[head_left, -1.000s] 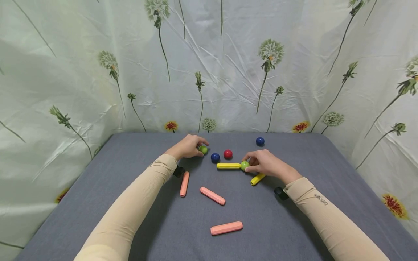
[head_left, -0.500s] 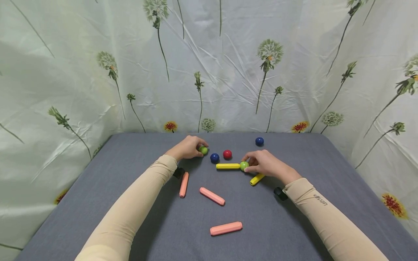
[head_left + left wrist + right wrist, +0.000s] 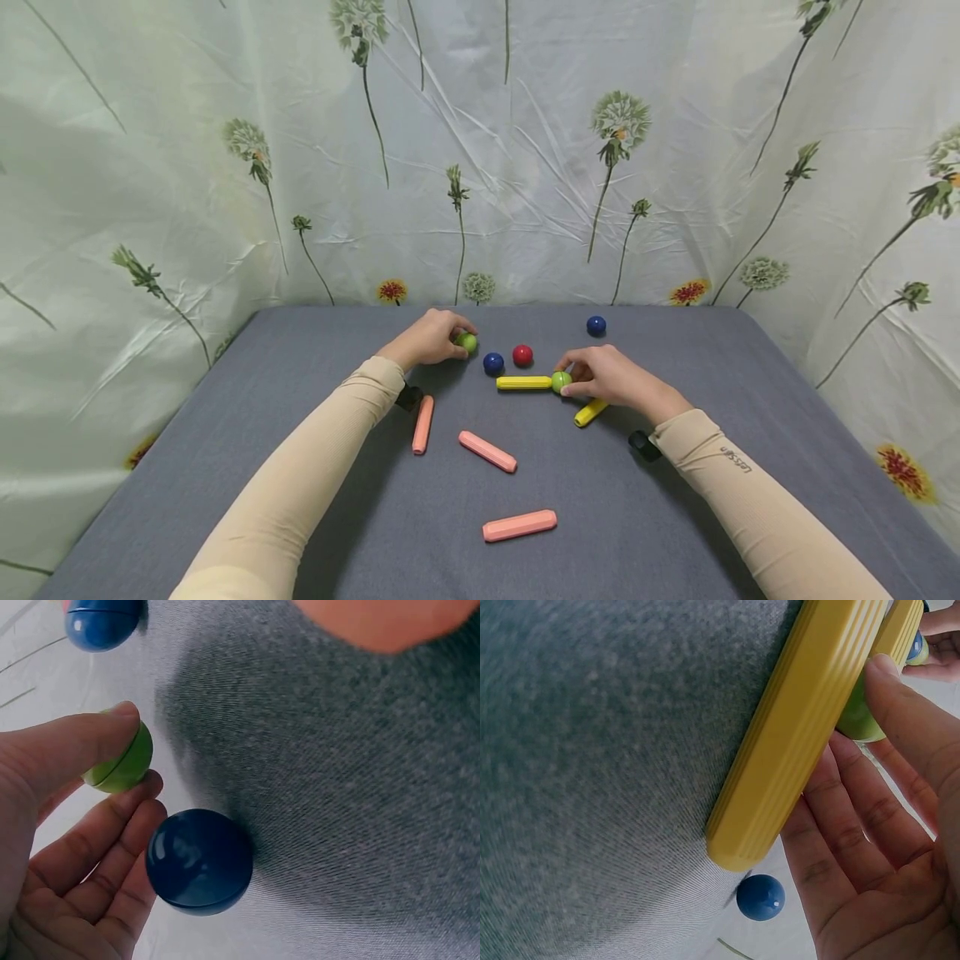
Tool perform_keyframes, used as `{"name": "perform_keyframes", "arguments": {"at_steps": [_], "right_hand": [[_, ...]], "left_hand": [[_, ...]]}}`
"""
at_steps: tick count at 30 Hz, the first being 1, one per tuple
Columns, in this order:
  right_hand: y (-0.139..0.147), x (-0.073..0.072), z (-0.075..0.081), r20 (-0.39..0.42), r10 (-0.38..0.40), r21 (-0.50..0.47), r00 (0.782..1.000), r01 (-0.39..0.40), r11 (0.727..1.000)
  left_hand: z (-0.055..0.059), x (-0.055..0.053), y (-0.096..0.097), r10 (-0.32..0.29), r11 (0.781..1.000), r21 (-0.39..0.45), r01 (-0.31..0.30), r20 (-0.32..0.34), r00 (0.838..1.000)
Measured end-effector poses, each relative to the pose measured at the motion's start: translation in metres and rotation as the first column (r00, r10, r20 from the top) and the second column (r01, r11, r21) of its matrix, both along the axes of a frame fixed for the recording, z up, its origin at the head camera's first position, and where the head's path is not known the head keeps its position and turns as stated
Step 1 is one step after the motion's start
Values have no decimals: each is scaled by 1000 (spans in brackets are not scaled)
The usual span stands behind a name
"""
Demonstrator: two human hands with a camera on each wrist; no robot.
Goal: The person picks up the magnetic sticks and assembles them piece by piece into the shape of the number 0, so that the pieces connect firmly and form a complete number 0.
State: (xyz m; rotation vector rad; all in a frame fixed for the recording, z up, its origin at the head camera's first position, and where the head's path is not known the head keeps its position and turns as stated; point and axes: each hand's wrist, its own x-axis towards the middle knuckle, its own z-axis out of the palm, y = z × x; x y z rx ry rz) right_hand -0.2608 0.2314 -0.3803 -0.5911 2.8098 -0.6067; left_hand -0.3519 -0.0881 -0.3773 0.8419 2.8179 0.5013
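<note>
My left hand [image 3: 431, 337] pinches a green ball [image 3: 467, 342] between thumb and fingers at the far left of the table. In the left wrist view a dark blue ball [image 3: 199, 862] sits beside those fingertips; the hand hides it in the head view. My right hand [image 3: 618, 375] pinches another green ball [image 3: 561, 382], which is at the right end of a yellow stick [image 3: 523, 382]. A second yellow stick [image 3: 592, 412] lies partly beneath the right hand and shows large in the right wrist view. Between the hands are a blue ball [image 3: 493, 363] and a red ball [image 3: 522, 356].
Another blue ball [image 3: 596, 325] rests near the table's back edge. Three pink sticks lie nearer: one [image 3: 423, 425] by the left wrist, one [image 3: 487, 451] mid-table, one [image 3: 520, 526] closest. A floral curtain [image 3: 540, 167] hangs behind the grey tabletop [image 3: 600, 500].
My left hand and its green ball have shifted very slightly back and left. The right hand and the other pieces stay where they were.
</note>
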Motion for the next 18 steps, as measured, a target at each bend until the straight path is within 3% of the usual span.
{"name": "perform_keyframes", "arguments": {"at_steps": [18], "right_hand": [[-1, 0, -1, -8, 6, 0, 1000, -6, 1000]], "left_hand": [[10, 17, -5, -14, 992, 123, 18, -38, 999]]}}
